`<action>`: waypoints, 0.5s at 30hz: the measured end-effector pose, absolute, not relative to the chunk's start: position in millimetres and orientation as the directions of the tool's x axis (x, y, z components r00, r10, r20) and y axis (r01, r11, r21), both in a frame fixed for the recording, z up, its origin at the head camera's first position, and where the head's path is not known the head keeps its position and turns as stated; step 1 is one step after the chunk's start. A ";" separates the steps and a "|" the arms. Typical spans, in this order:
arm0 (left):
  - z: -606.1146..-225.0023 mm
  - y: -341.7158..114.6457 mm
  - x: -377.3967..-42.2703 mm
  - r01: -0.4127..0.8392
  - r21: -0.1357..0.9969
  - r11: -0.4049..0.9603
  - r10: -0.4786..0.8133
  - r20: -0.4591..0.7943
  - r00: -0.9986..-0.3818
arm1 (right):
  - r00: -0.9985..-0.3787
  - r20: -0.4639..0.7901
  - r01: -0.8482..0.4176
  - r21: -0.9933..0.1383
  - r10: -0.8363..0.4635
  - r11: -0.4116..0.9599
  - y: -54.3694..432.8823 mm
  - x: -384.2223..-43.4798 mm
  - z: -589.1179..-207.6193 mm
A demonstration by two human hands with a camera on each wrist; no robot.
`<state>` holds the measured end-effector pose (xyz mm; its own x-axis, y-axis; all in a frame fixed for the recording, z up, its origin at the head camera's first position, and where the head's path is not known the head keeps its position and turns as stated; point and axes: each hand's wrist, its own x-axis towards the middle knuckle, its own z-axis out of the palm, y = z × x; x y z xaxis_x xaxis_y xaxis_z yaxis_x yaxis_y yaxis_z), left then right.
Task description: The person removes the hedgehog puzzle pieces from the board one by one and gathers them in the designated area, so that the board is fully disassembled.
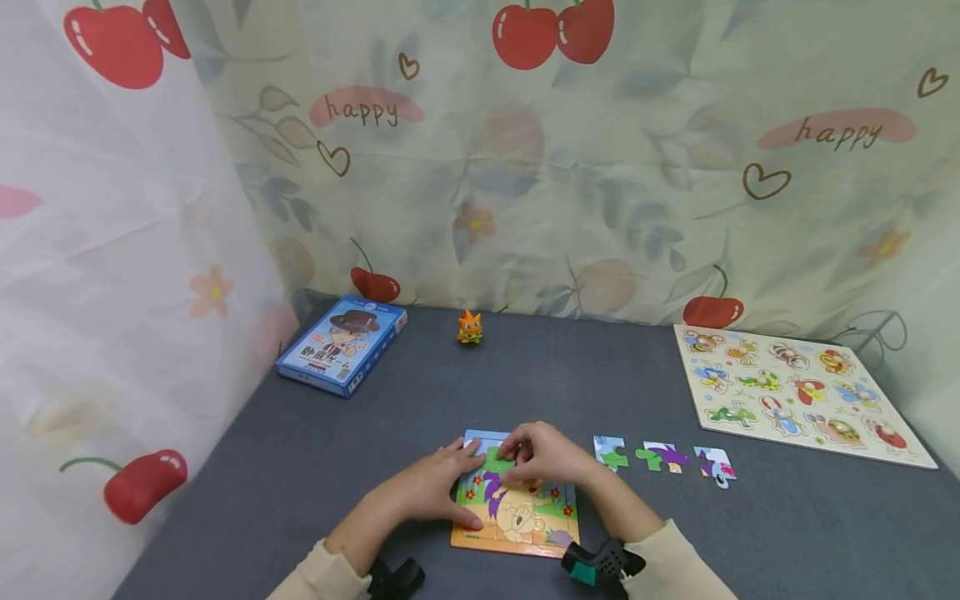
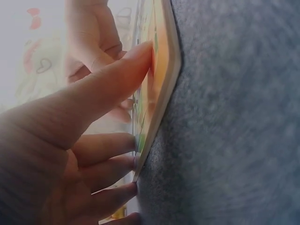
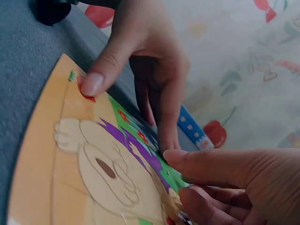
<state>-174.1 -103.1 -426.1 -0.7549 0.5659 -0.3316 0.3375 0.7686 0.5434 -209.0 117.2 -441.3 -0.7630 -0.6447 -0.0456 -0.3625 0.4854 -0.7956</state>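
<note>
A jigsaw puzzle board [image 1: 510, 543] with an orange border lies flat on the dark table, showing a cream cartoon animal with purple hair, grass and red flowers. My left hand [image 1: 427, 485] rests over its left side, thumb on the lower left and fingers extended along the upper left edge. Bent over the upper part, my right hand [image 1: 551, 454] pinches a green puzzle piece [image 1: 494, 461] between thumb and index finger. In the right wrist view, the fingertips [image 3: 174, 156] are close to the board and partly hide the piece. Part of the board's top right is hidden beneath this hand.
Right of the board lie three loose puzzle pieces: a blue and green one [image 1: 611, 452], a green and purple one [image 1: 662, 457] and a purple and white one [image 1: 716, 465]. Farther off are an insect board [image 1: 802, 392], a blue box [image 1: 343, 343] and an orange figurine [image 1: 470, 327].
</note>
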 end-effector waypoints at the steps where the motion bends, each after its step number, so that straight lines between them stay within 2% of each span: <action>1: -426.1 -103.1 -174.0 0.332 0.549 0.767 0.566 -0.335 -0.753 | -0.761 -0.048 -0.362 -0.796 -0.647 0.485 115.8 -208.4 -441.5; 15: -425.9 -103.4 -173.6 0.337 0.569 0.750 0.578 -0.317 -0.752 | -0.782 -0.051 -0.352 -0.787 -0.622 0.507 104.1 -197.8 -443.7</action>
